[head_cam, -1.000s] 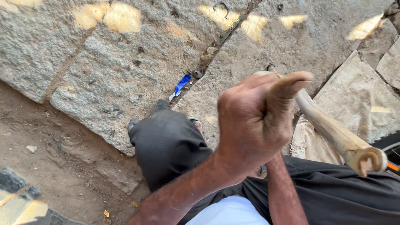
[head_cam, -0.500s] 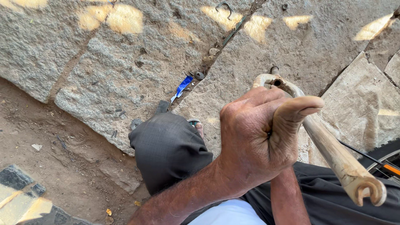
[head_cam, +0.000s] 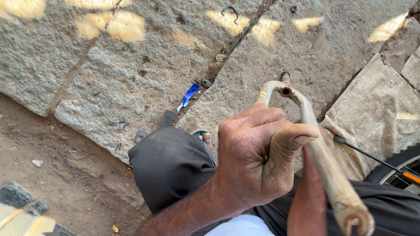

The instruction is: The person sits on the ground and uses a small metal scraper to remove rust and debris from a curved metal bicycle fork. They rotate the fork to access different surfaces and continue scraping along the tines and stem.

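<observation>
The left hand (head_cam: 258, 161) is clenched around a pale bicycle fork (head_cam: 321, 161) above the stone pavement (head_cam: 131, 78); the right hand's grip cannot be told

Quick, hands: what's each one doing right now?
Left hand: closed around one leg of the cream bicycle fork.
Right hand: hidden behind the left; only its forearm shows.
</observation>
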